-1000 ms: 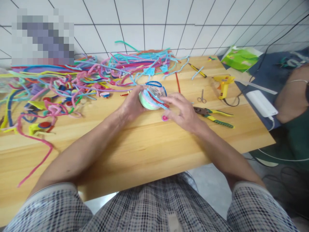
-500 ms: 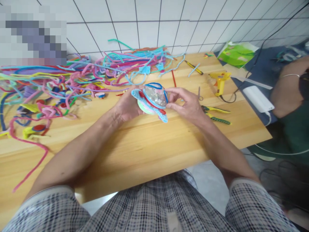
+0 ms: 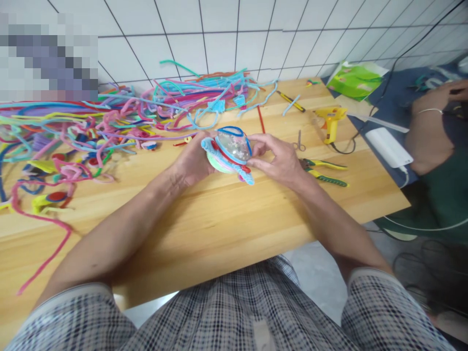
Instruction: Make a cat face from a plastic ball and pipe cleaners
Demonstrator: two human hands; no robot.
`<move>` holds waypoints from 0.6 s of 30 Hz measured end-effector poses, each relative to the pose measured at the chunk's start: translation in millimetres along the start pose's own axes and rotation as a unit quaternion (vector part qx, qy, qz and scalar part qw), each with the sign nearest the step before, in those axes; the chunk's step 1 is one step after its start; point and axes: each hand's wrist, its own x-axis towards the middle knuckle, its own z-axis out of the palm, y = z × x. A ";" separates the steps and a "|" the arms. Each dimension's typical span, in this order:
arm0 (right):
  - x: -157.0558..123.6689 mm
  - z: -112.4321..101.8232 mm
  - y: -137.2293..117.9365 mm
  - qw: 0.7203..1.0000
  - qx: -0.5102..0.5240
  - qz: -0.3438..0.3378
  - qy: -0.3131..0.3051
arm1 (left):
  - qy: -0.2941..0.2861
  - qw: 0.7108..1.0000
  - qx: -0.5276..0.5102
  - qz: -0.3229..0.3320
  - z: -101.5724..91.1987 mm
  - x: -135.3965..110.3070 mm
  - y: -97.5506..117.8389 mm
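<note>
The toy is held up over the bench by both hands: its left side is cupped in the left hand, and its right edge is pinched between thumb and fingers of the right hand. Kinda shiny bits can be seen at the clear dome, but whether they're inside can't be told. A green bag is parked by the bench's back right corner, contents hidden.

No lettering or numbers can be read.
</note>
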 end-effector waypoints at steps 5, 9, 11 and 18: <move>-0.8 -2.0 -3.6 1.000 -0.009 0.000 -0.016 | -0.016 1.000 0.017 0.021 0.8 -1.5 -1.9; -0.4 -3.2 -4.7 0.999 -0.012 0.016 -0.032 | -0.030 0.998 0.047 0.032 -4.0 -1.0 -5.4; 0.3 -3.5 -5.9 0.999 -0.011 0.028 -0.040 | -0.030 0.997 0.055 0.042 -8.4 1.1 -10.2; 3.9 -5.0 -14.3 0.995 -0.040 0.058 -0.072 | -0.012 0.992 0.089 0.084 -13.0 4.7 -24.8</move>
